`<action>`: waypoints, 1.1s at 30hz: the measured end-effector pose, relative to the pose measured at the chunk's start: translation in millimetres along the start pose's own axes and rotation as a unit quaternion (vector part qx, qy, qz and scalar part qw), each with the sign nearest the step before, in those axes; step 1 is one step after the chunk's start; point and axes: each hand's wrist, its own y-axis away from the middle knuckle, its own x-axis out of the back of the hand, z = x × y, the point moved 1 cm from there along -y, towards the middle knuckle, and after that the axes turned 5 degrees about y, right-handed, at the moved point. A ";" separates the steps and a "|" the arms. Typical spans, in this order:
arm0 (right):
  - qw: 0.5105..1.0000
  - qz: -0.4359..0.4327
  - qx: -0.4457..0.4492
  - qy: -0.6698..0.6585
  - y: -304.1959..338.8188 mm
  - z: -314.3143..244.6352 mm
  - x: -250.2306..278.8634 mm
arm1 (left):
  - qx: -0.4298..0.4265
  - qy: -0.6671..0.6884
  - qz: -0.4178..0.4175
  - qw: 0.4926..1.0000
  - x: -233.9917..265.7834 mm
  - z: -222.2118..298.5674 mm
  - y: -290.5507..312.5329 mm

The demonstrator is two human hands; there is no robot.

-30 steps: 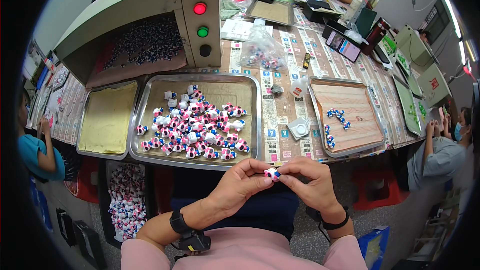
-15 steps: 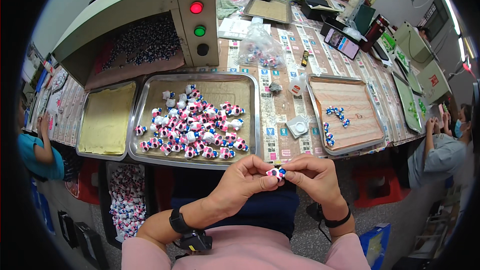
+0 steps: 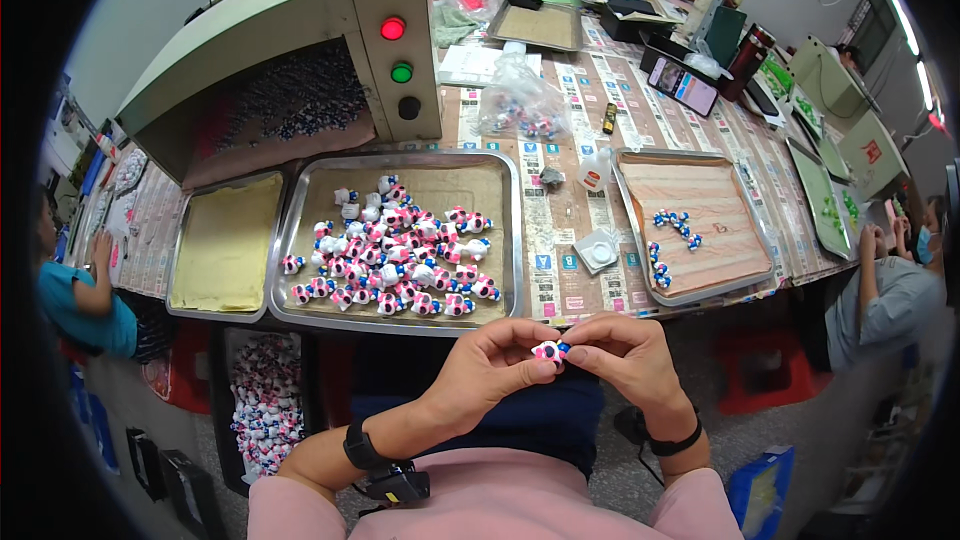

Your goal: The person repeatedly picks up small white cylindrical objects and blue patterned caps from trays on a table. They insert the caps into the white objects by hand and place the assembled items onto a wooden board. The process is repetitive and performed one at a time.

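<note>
Between my hands, just off the table's front edge, is a small pink and white figurine (image 3: 546,351) with dark patches and a blue part at its right side. My left hand (image 3: 488,368) pinches its body between thumb and fingers. From the other side my right hand (image 3: 628,358) presses thumb and fingers on the blue part. Fingertips cover much of the figurine. Beyond my hands, a metal tray (image 3: 518,240) bears many similar figurines. A lined tray (image 3: 720,250) on the right holds several small blue and white pieces (image 3: 678,225).
A white dispenser box (image 3: 597,251), a bottle (image 3: 594,172) and a grey lump (image 3: 551,176) lie between the trays. A yellow-lined tray (image 3: 225,250) is at left, before a machine with coloured lights (image 3: 393,29). A black bin (image 3: 222,390) of figurines stands below. Co-workers sit around.
The whole view has shifted slightly, with the trays a little further right. My hands keep their hold on the figurine, which looks slightly turned between the fingers.
</note>
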 end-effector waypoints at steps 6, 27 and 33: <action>0.998 0.029 0.038 0.036 13.3 0.4 -8.5 | 0.033 -0.009 0.002 0.999 -3.2 0.1 17.4; 0.989 0.116 0.036 0.079 120.5 65.5 -8.7 | -0.414 -0.704 0.040 0.575 44.4 43.8 -53.4; 0.982 0.167 0.011 0.090 137.0 61.5 -1.1 | -0.365 -0.670 0.067 0.643 11.8 63.3 20.3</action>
